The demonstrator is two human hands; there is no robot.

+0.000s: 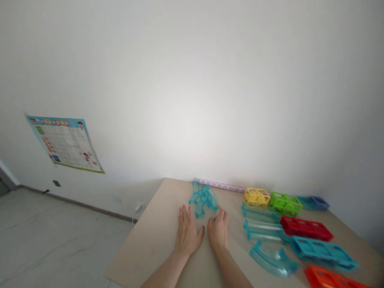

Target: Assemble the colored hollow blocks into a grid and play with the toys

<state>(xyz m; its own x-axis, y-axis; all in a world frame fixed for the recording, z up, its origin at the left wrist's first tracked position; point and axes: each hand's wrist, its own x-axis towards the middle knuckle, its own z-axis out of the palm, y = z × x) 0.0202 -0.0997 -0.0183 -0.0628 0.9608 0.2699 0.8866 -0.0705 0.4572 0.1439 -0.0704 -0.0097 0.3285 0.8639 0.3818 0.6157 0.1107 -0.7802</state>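
Observation:
My left hand [187,232] lies palm down on the table, fingers stretched forward and thumb out to the side. Beside it, my right hand [218,232] rests with loosely bent fingers, and nothing shows in its grasp. Its fingertips are at the near right edge of a cluster of translucent blue track pieces [204,196]; whether they touch it I cannot tell. Those curved pieces lie jumbled just beyond both hands. Right of my right hand are straight clear-blue track pieces [264,227] and a curved track piece [273,260].
The light wooden table [144,244] meets a white wall. Along its right side lie yellow [256,197], green [285,203], red [306,228], blue [324,251] and orange [330,279] frame blocks. A purple patterned strip [222,185] runs by the wall. A poster [66,144] hangs left.

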